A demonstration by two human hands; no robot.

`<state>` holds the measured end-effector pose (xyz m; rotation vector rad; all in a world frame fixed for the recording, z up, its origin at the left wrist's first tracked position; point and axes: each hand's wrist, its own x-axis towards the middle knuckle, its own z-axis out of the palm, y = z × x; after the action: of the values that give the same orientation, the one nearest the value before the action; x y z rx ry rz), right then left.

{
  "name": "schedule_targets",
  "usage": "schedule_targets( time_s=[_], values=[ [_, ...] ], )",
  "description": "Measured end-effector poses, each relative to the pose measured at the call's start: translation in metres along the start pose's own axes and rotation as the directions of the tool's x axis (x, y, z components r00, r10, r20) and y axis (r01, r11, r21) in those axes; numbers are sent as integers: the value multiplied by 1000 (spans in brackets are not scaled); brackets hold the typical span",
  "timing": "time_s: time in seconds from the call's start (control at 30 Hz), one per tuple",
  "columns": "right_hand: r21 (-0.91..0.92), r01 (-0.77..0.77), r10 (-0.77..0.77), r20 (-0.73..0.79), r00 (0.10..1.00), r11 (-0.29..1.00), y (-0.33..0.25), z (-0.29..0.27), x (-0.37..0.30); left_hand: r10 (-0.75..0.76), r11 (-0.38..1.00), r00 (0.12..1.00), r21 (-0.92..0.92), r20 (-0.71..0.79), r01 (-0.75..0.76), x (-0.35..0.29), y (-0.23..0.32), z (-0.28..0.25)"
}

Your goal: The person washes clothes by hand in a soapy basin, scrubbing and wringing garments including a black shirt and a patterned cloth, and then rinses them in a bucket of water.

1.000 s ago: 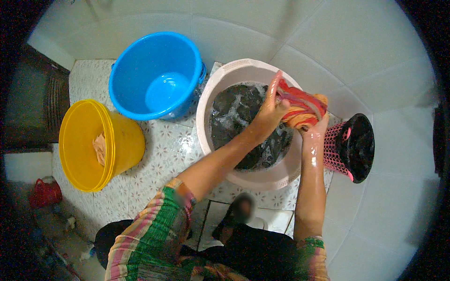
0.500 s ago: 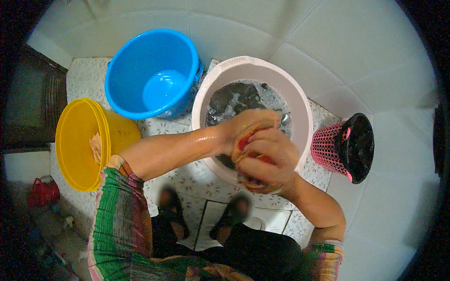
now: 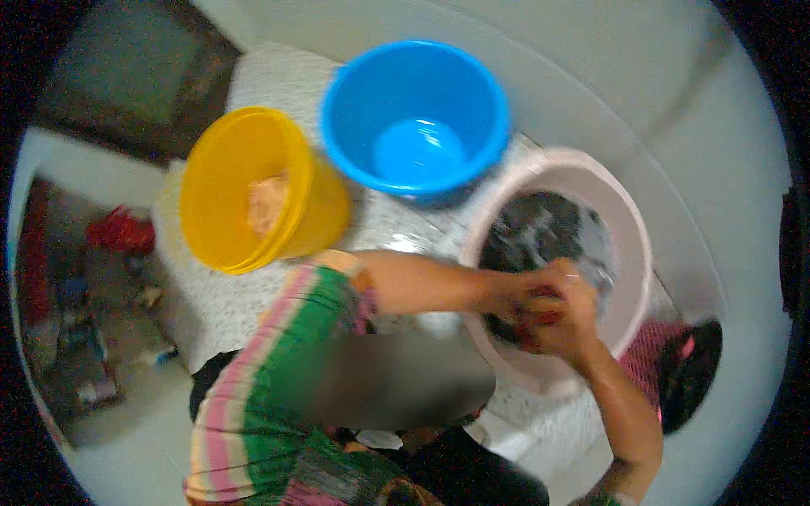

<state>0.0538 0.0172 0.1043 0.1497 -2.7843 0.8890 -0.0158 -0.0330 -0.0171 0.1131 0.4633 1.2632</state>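
I saw both hands clenched together around a wet red cloth (image 3: 540, 305) over the pale pink plastic basin (image 3: 629, 244) of dark water: left hand (image 3: 516, 295), right hand (image 3: 567, 316). A blue plastic bucket (image 3: 415, 118) and yellow plastic bucket (image 3: 245, 185) stood beside it.

Yellow bucket (image 3: 253, 190), blue bucket (image 3: 415, 114), pale pink basin (image 3: 629, 253), seemingly red cloth (image 3: 540, 305), green-pink striped sleeve (image 3: 270, 379).
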Motion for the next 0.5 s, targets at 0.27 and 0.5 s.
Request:
schedule_targets(
  time_s=[0.27,0.5],
  values=[
    [110,-62,111,-530,841,992,-20,-26,133,340,929,938,-133,-73,-347,78,-29,-49],
    [655,426,-3,-543,840,624,-116,77,271,162,969,952,-140,-258,-202,106,-15,-39]
  ],
)
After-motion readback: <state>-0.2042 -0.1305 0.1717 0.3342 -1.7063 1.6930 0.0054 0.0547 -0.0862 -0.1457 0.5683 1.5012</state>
